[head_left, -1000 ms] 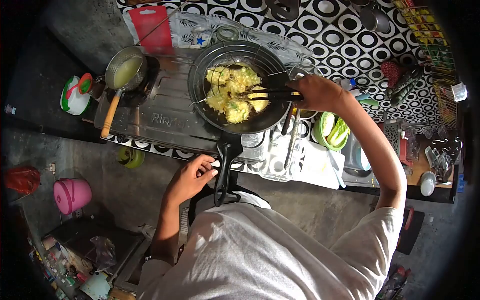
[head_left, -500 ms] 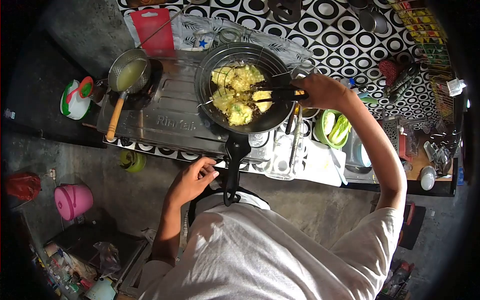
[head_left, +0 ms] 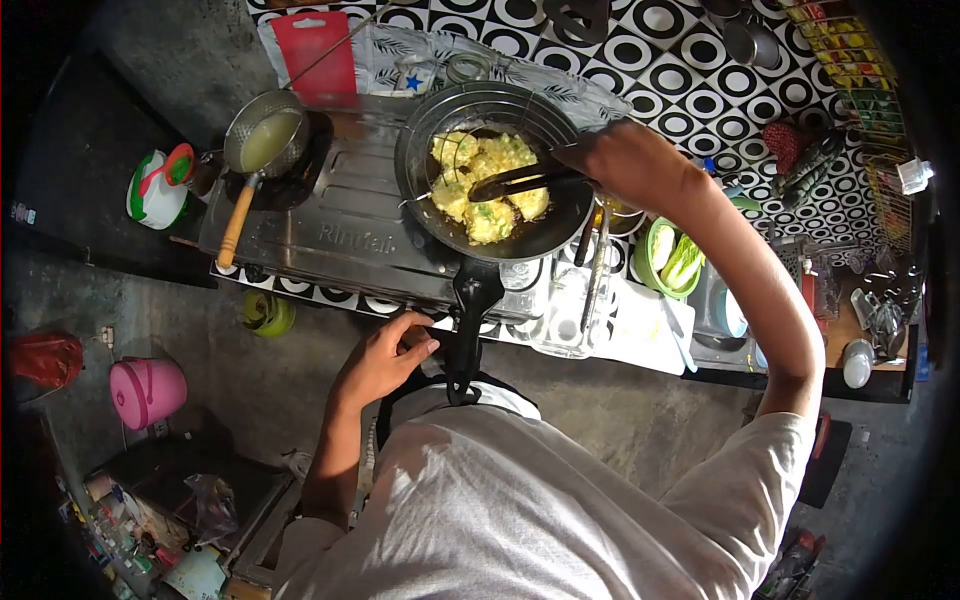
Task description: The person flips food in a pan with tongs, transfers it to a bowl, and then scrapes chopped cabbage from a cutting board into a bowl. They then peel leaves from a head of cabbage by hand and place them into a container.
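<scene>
Over the wok [head_left: 575, 225], my right hand [head_left: 635, 165] is closed around black tongs [head_left: 525, 180]. The tongs' tips reach in among several yellow fritters [head_left: 490, 222] with green bits, which lie clustered in oil. A wire draining rack [head_left: 500, 98] spans the wok's far side. My left hand [head_left: 388, 362] holds nothing; it hovers by the stove's front edge, left of the black wok handle [head_left: 470, 325], fingers loosely bent and thumb apart from them.
On the stove's [head_left: 350, 240] left burner stands a saucepan [head_left: 235, 150] with pale liquid and a wooden handle. To the wok's right are a glass dish [head_left: 555, 340] and a green bowl [head_left: 645, 265] of leafy vegetables. A red cutting board [head_left: 318, 60] leans behind.
The tongs have swung left and downward from the right-hand fritter to the middle of the cluster. My right hand has lifted and turned slightly. My left hand stays nearly still.
</scene>
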Demonstrator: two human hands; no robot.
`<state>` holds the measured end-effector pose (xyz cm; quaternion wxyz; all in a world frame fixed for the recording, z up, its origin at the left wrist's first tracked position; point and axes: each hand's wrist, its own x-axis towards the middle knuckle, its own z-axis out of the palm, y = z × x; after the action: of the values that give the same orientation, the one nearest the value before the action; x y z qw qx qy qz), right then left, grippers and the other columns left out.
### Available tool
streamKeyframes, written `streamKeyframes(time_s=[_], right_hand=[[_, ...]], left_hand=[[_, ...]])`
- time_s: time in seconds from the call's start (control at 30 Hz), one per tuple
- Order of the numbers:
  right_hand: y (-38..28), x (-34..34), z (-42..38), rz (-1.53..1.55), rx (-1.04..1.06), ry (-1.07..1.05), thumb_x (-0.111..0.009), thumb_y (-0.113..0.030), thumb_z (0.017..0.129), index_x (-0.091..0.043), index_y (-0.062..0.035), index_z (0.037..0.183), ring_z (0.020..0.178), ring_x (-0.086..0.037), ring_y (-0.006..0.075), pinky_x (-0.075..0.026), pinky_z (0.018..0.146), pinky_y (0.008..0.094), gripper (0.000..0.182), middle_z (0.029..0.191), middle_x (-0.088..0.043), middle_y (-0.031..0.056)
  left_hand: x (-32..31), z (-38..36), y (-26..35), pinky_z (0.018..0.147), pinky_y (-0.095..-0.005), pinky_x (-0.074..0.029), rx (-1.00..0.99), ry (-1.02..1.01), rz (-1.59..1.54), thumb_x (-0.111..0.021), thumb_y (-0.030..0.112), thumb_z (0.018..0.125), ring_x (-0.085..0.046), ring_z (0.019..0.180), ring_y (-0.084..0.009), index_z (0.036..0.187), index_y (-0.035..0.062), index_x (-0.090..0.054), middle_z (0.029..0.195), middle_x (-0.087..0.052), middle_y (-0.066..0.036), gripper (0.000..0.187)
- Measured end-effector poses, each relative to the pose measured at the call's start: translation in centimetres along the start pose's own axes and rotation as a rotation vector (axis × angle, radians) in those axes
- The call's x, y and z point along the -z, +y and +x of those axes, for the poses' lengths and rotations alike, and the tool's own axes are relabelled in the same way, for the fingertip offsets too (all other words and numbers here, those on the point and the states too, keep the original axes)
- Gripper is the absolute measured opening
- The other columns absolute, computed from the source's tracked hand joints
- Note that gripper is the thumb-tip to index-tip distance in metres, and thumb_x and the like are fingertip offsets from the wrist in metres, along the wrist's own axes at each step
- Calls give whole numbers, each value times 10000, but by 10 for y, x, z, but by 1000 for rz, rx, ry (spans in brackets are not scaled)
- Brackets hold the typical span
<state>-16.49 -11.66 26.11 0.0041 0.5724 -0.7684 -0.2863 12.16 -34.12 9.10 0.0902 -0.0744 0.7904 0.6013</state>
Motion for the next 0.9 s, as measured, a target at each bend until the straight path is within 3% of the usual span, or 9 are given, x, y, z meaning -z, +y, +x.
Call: streamKeyframes(time_s=[0.17, 0.27, 0.9], right_hand=[[4, 12, 24, -25, 104, -48, -653, -126, 799, -577, -119, 1323, 754, -678, 271, -551, 698, 375, 529, 859, -689, 115], [4, 17, 28, 50, 119, -1, -569, -95, 842, -711, -82, 933, 817, -700, 301, -566, 737, 406, 170, 829, -705, 119], [9, 31, 52, 38, 124, -123, -593, -43, 800, -702, -61, 962, 917, -690, 316, -562, 800, 413, 196, 921, -709, 130]], left_hand=[[-8, 0, 6, 704, -291, -505, -42, 30, 48, -716, 191, 901, -614, 786, -143, 1122, 29, -607, 868, -647, -64, 296], [-11, -1, 7, 704, -296, -505, -35, 56, 35, -721, 190, 896, -622, 787, -149, 1116, 33, -610, 854, -652, -68, 292], [-23, -7, -1, 664, -280, -506, -82, 162, -20, -726, 106, 878, -618, 725, -108, 1101, 18, -596, 757, -641, -17, 273]])
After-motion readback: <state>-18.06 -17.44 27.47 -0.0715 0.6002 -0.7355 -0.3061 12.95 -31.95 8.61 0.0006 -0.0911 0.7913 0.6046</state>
